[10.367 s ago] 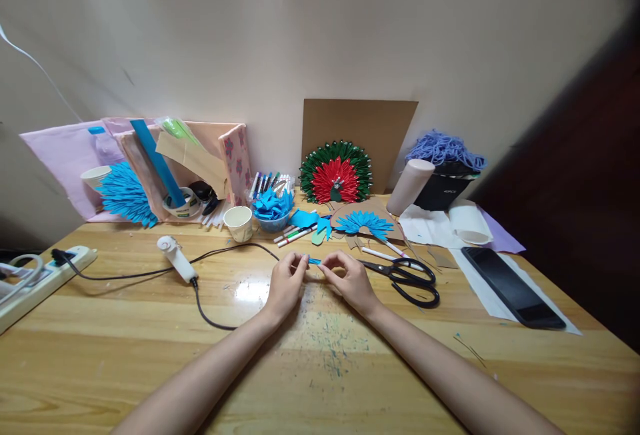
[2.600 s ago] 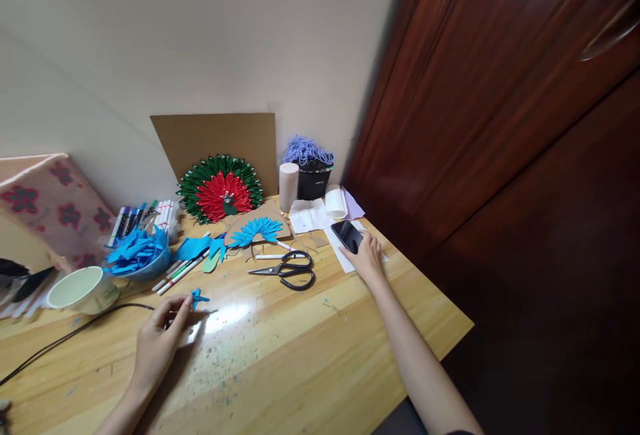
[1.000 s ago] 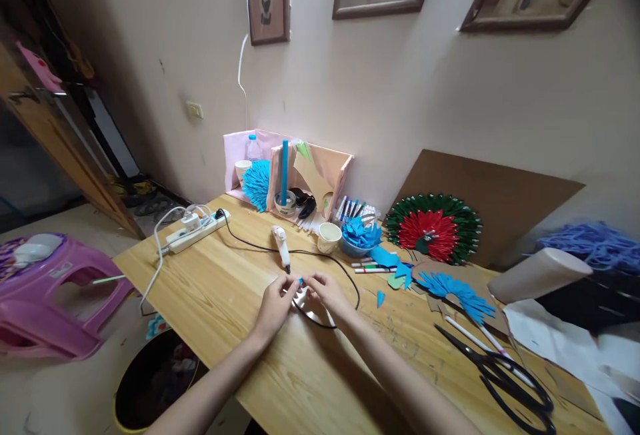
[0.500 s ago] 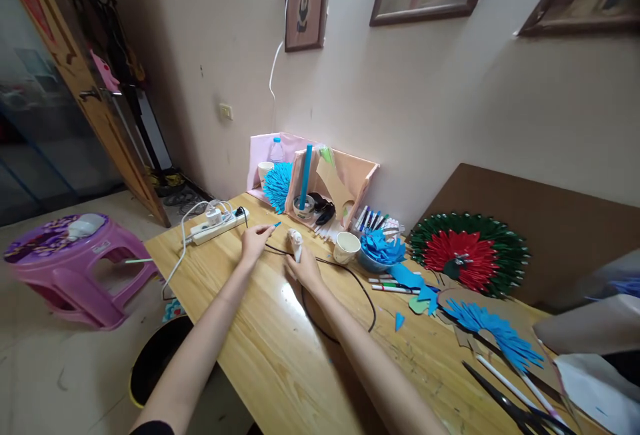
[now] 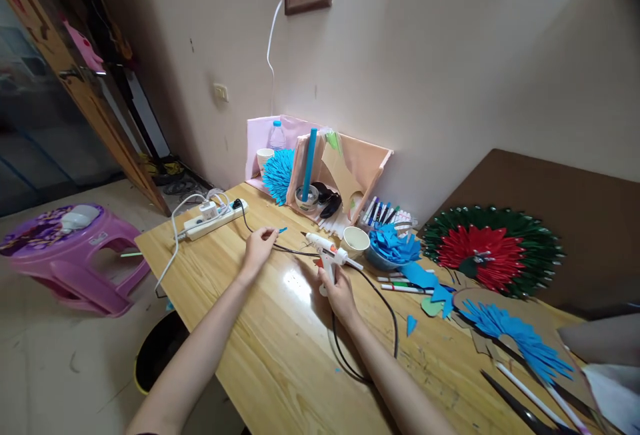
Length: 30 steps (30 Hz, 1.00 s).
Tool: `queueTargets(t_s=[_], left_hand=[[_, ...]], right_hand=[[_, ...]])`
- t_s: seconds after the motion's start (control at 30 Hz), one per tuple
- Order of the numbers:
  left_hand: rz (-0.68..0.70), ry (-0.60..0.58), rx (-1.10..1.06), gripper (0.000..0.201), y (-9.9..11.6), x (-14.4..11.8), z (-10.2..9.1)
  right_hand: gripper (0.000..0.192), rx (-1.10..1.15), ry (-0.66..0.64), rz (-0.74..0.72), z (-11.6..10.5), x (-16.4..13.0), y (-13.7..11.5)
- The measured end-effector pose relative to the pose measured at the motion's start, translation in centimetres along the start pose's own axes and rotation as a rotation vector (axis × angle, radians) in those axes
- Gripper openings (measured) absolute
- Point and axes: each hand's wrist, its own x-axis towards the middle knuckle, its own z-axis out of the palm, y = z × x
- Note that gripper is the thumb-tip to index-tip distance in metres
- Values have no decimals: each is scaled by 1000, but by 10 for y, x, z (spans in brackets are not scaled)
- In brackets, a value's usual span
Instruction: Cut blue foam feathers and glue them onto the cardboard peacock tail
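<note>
gripping the white plastic glue gun [image 5: 327,252] by its handle, the right hand [image 5: 340,290] has its fingers wrapped closed, nozzle pointing left toward the small folded blue paper strip [image 5: 283,230]. that strip lies just left of the gun's tip, pinched between the closed thumb and fingertips of the left hand [image 5: 259,250], which is the nearer hand to it. the gun's long axis runs level above the wooden table [image 5: 280,362], its black cord [image 5: 373,315] trailing right of the gun.
</note>
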Motion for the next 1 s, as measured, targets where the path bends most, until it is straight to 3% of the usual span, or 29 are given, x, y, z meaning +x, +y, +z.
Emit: queueTargets(t_s=[0.2,0.53,1.0], left_hand=[[-11,-40,-42,27,2,-5,0],[-95,-74,-152,37,1,-4,3],[-38,-111,-84,25,12,-12,4]], right_hand=[[32,6,-18,19,1,-2,2],[31,74,63,79,3,-2,-1],[35,25,12,55,2,-4,-6]])
